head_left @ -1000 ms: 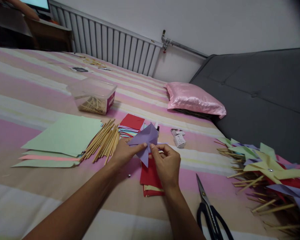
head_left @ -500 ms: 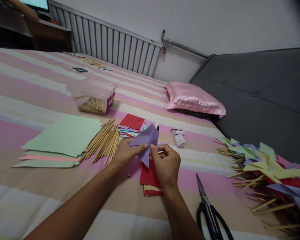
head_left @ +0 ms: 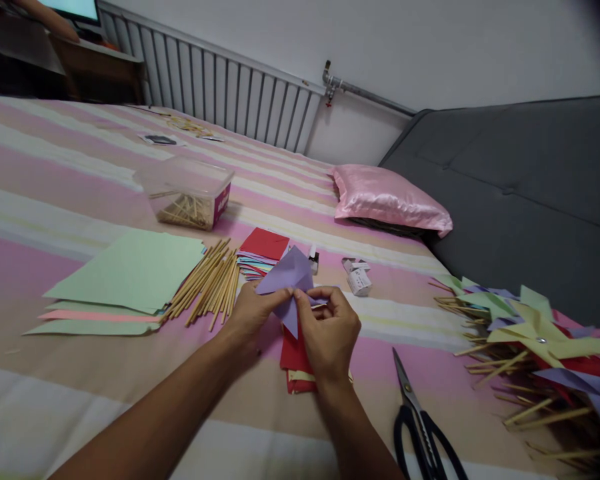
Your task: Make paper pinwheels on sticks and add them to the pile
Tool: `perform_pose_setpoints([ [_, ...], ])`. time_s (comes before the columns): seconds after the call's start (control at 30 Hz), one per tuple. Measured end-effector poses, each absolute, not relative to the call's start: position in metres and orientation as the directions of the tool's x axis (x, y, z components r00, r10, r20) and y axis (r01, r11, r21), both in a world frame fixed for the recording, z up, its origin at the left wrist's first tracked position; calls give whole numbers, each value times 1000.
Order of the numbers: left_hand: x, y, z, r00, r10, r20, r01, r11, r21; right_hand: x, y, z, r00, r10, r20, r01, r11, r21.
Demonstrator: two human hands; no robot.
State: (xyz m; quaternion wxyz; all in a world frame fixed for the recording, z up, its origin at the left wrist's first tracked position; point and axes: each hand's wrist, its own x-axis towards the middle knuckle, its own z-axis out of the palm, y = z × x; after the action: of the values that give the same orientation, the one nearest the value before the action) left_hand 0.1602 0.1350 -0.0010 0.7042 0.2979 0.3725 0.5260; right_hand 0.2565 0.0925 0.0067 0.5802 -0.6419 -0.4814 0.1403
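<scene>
A purple paper pinwheel [head_left: 294,270] with folded blades is held between both hands above the bed. My left hand [head_left: 254,312] grips its left side, thumb pressed near the centre. From the right, my right hand [head_left: 333,330] pinches the centre with thumb and fingers; whatever lies under those fingertips is hidden. Below them, red paper squares [head_left: 296,360] rest on the sheet, partly covered by the right hand. Just behind the pinwheel is a stack of coloured paper squares [head_left: 264,243], red on top. Thin wooden sticks [head_left: 205,283] lie left of my left hand.
Scissors [head_left: 413,400] lie at the front right, beside a pile of finished pinwheels [head_left: 535,333]. Green paper sheets [head_left: 130,270] and a clear plastic box [head_left: 190,190] of sticks are at left. A small white box [head_left: 359,280] and pink pillow [head_left: 387,197] sit farther back.
The pinwheel has turned slightly and its top blade has shifted left. My fingertips have drawn closer together at its centre. Everything else stays in place.
</scene>
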Motion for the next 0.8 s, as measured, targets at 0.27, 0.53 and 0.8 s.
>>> perform_pose_setpoints([
  [0.27,158,134,5,140,975,-175,-561,223,797,253,94,7,459,853,249,72,244,-967],
  [0.53,160,133,-2,183,977,-113,-510,192,838,253,100,-1,424,892,157,-194,259,-946],
  [0.8,154,130,4,408,904,-126,-491,333,805,274,105,2,270,963,-17,-399,96,-912],
])
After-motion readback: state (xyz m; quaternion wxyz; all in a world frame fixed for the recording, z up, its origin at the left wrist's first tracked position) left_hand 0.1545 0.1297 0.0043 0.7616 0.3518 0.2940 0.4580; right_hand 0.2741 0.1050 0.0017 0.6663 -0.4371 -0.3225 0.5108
